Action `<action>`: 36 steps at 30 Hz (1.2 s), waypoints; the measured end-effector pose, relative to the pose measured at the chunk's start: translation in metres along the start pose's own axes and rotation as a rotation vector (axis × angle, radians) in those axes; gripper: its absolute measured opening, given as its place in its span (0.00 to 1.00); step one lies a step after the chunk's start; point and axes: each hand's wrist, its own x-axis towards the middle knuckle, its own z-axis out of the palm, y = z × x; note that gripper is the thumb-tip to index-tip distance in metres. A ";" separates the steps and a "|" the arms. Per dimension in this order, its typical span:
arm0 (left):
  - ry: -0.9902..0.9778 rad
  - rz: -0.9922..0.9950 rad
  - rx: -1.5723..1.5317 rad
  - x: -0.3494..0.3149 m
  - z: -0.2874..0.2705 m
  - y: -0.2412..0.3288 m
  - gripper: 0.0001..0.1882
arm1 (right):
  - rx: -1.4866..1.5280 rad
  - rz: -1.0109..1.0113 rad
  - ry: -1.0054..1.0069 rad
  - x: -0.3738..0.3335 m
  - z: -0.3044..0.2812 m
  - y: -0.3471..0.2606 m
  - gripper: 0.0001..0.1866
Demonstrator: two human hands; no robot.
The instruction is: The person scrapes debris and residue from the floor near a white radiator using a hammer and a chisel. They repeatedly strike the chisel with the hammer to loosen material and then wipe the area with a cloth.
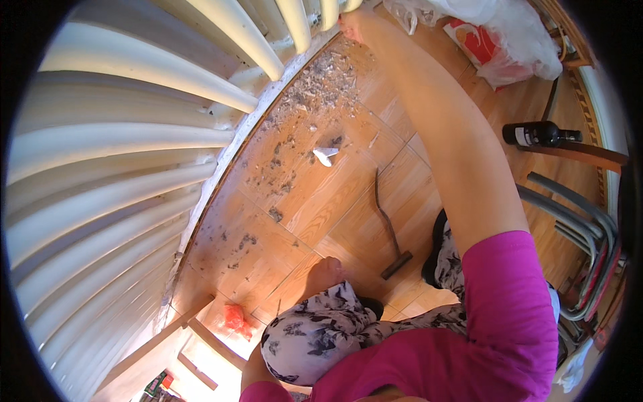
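My right arm reaches far forward to the foot of a cream radiator [127, 137]. At its end, my right hand [351, 28] is by the last columns near the wall edge; its fingers are mostly hidden. Grey dust and flaky debris [321, 87] lie on the floor just below that hand. A crumpled white scrap [326, 155] rests among the dirt. My left hand [327, 271] is low beside my patterned trouser knee, its fingers not clear. To its right lies a thin bent rod with a short dark crosspiece [396, 265], untouched.
Clear plastic bags [519, 40] and a red-and-white package [472, 41] lie at the far right. A dark bottle [536, 134] lies on a wooden surface above metal-framed folding chairs [583, 221]. At lower left are a wooden frame [214, 345] and a red plastic bag [236, 320].
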 end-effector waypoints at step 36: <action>0.119 -0.108 0.687 0.059 0.017 -0.033 0.21 | -0.461 0.024 -0.018 -0.053 0.020 -0.030 0.09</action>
